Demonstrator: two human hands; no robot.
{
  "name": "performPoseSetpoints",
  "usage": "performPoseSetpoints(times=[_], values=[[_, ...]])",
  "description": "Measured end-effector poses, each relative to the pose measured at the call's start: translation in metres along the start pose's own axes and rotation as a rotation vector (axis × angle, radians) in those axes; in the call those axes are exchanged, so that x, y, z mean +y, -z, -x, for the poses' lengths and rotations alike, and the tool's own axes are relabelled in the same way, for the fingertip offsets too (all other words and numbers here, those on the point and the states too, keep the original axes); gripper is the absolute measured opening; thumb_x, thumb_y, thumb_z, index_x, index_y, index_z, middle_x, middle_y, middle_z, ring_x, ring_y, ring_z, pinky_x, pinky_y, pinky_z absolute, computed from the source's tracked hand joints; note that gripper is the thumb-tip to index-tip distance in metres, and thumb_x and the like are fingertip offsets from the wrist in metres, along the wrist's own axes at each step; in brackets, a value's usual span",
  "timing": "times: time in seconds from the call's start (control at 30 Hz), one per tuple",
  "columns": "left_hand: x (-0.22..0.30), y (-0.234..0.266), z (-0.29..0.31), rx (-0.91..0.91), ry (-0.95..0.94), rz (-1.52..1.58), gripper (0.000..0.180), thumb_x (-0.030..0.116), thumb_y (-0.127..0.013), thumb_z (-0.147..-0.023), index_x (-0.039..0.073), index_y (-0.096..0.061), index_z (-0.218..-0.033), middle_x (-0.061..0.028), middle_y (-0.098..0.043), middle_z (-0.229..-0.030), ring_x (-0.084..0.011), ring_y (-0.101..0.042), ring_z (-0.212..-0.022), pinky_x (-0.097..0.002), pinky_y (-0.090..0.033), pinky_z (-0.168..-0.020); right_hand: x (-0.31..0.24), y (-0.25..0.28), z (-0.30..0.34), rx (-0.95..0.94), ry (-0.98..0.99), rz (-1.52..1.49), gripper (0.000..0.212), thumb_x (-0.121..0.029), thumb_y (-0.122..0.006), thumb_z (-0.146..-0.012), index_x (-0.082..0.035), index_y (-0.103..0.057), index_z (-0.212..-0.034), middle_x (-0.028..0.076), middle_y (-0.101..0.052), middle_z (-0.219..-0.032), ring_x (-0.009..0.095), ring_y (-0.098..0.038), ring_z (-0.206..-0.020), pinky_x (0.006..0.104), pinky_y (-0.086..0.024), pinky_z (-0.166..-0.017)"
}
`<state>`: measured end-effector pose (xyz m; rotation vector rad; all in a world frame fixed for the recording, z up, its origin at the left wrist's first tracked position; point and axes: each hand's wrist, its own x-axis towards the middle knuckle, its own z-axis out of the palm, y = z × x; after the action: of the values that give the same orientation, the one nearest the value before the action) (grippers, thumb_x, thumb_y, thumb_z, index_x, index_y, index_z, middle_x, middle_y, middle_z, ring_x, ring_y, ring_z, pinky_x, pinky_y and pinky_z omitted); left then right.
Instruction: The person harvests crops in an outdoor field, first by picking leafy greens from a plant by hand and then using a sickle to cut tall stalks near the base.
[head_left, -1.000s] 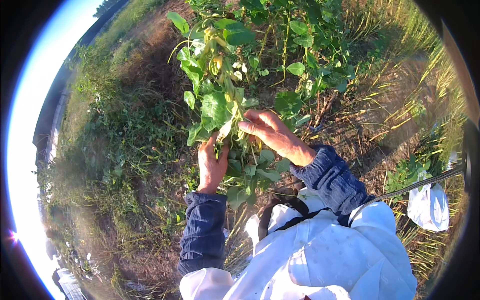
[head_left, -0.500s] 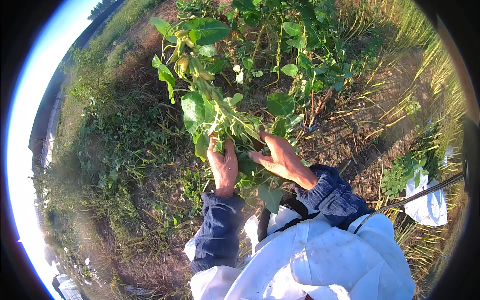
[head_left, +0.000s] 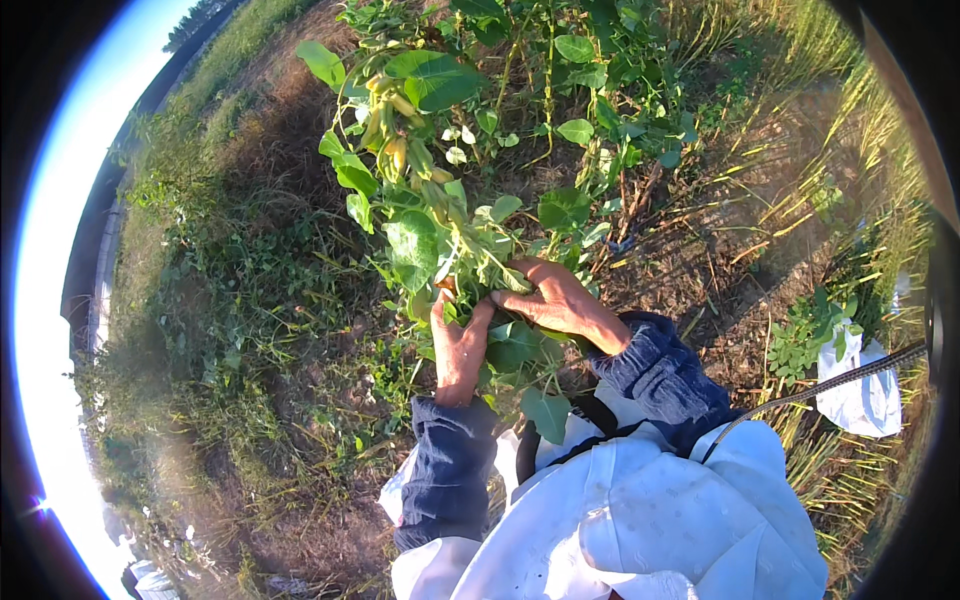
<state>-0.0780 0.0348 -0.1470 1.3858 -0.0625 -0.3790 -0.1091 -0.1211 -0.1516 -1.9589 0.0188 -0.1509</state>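
Note:
A leafy plant stem point(head_left: 455, 235) leans up and left from my hands, bearing a cluster of plump yellow-green pods point(head_left: 395, 150) and broad green leaves. My left hand point(head_left: 460, 350) is closed around its lower part, thumb up, with the fingertips hidden among the foliage. Beside it, my right hand point(head_left: 560, 300) grips the same stem from the right, its thumb reaching toward the left hand. Exactly what each set of fingers pinches is covered by leaves. Below the hands hangs a large leaf point(head_left: 546, 413), close to my white garment point(head_left: 660, 500).
More leafy plants point(head_left: 610, 110) stand ahead and to the right, with dry stalks point(head_left: 640, 200) near their base. Low weeds point(head_left: 250, 300) cover the left. A white bag point(head_left: 862, 390) lies at the right, behind a dark braided cord point(head_left: 820, 385).
My hands have drawn closer together on the stem, the left one shifting up and right. The pod cluster has moved slightly right and down.

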Motion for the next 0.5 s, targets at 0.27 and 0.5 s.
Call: performPoseSetpoints(times=[0.27,0.5], values=[[-0.026,0.007,-0.01,-0.006,-0.096,-0.122,0.026,-0.002,-0.058,-0.079,0.0,-0.059,-0.105,-0.0043,-0.065,-0.091,-0.0122,-0.06,-0.082,-0.0275,-0.05,-0.073,0.036,-0.031,-0.008,0.092,0.04,-0.523,0.018,-0.017,-0.061,-0.086,-0.002,-0.062,-0.096,0.011,-0.062,-0.085,0.019,-0.061,-0.079,0.0327,-0.049,-0.073],[-0.045,0.018,-0.014,0.092,0.186,0.067,0.026,0.007,-0.054,-0.082,0.001,-0.056,-0.108,-0.0051,-0.062,-0.094,-0.0128,-0.059,-0.075,-0.026,-0.049,-0.062,-0.001,-0.014,-0.007,-0.094,-0.15,-0.471,0.031,-0.019,-0.059,-0.091,0.002,-0.058,-0.113,0.007,-0.063,-0.102,0.011,-0.056,-0.092,0.0259,-0.046,-0.079]])
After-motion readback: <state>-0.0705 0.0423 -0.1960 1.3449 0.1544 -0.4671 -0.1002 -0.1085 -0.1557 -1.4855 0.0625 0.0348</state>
